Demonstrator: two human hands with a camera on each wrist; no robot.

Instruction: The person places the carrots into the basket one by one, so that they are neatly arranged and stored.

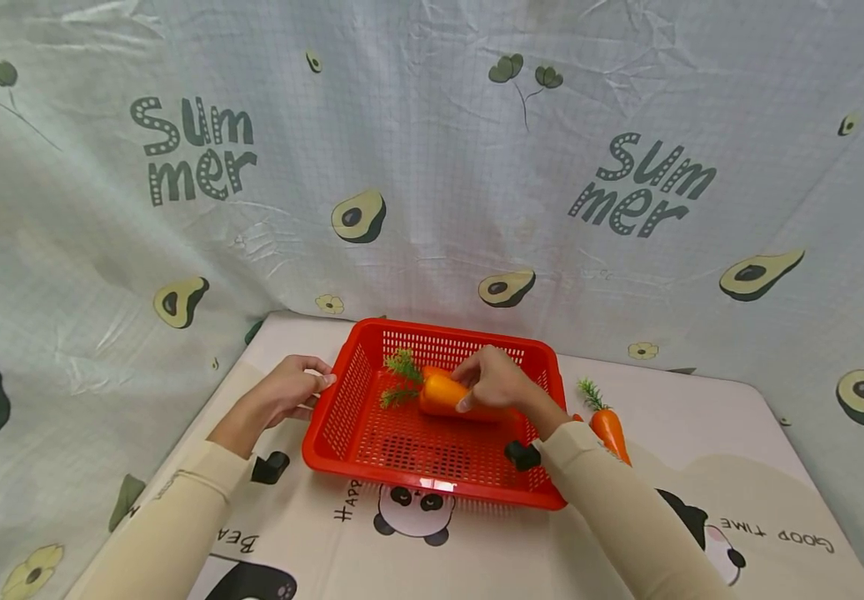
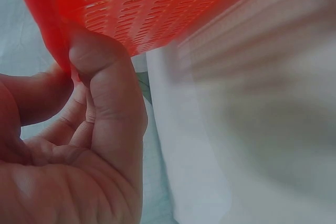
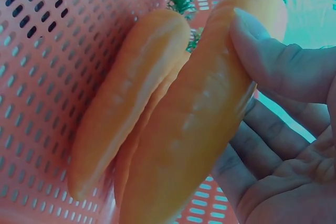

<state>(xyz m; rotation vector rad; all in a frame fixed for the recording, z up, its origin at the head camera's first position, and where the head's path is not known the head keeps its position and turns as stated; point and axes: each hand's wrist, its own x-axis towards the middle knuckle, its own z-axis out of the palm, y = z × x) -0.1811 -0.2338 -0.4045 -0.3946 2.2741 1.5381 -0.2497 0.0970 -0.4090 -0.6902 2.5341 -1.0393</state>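
Observation:
A red plastic basket (image 1: 432,479) with slotted walls stands on the table. My left hand (image 1: 292,389) pinches its left rim between thumb and fingers, as the left wrist view also shows with the basket wall (image 2: 152,3). Inside the basket, my right hand (image 1: 493,379) grips an orange carrot (image 1: 441,393) with a green leafy top. From the right wrist view, the held carrot (image 3: 194,119) lies between thumb and fingers, close beside another carrot (image 3: 126,87). A further carrot is mostly hidden between these two.
Right of the basket, a carrot (image 1: 610,433) lies on the table, partly behind the right sleeve. A bit of orange shows beside it at the basket's edge. Behind the table hangs a pale curtain (image 1: 432,150) with avocado prints. The tablecloth (image 1: 357,550) bears panda prints.

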